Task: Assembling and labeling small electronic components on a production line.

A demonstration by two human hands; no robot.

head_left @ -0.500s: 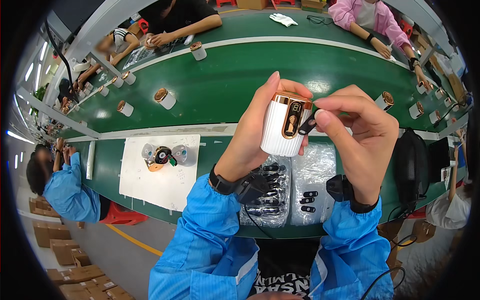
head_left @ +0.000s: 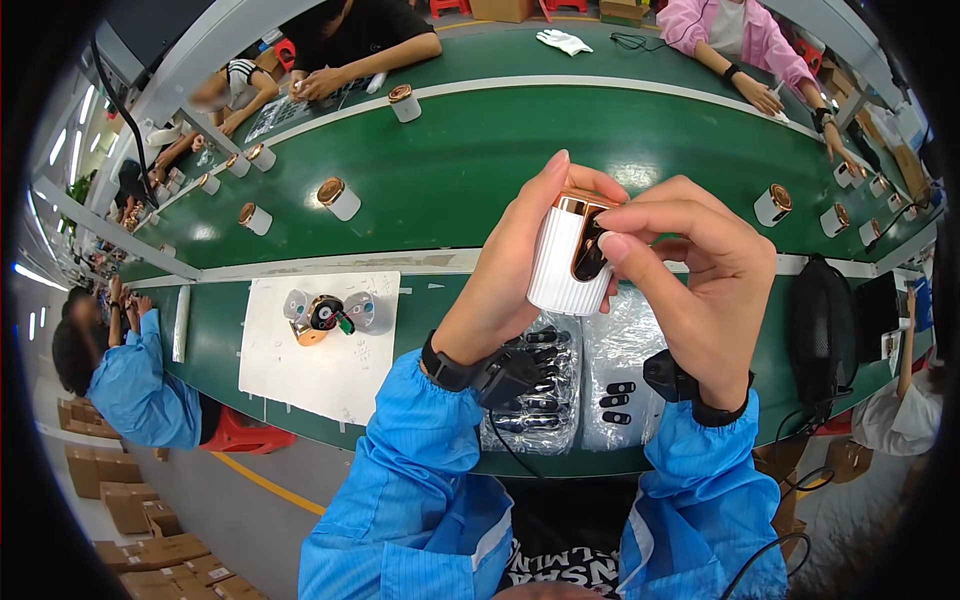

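My left hand (head_left: 505, 265) is wrapped round a white ribbed cylinder-shaped device (head_left: 556, 262) with a shiny copper-coloured top, held tilted over the bench. On its front is a copper-rimmed oval recess. With thumb and forefinger, my right hand (head_left: 715, 265) pinches a small black oval cover (head_left: 590, 258) against that recess. The fingertips hide the cover's upper part, so I cannot tell whether it is seated. Below my hands lie several loose black covers (head_left: 617, 402) on a clear plastic bag, beside a bag (head_left: 540, 415) packed with more of them.
A white board (head_left: 270, 345) to the left bears an opened assembly (head_left: 326, 313) with clear cups. Similar white devices (head_left: 339, 199) stand or lie on the green conveyor (head_left: 450, 180). A black mesh bag (head_left: 822, 330) is at the right. Co-workers sit across and at both sides.
My right hand has moved left, bringing the black cover from beside the device onto its oval recess. The devices on the belt have shifted slightly right.
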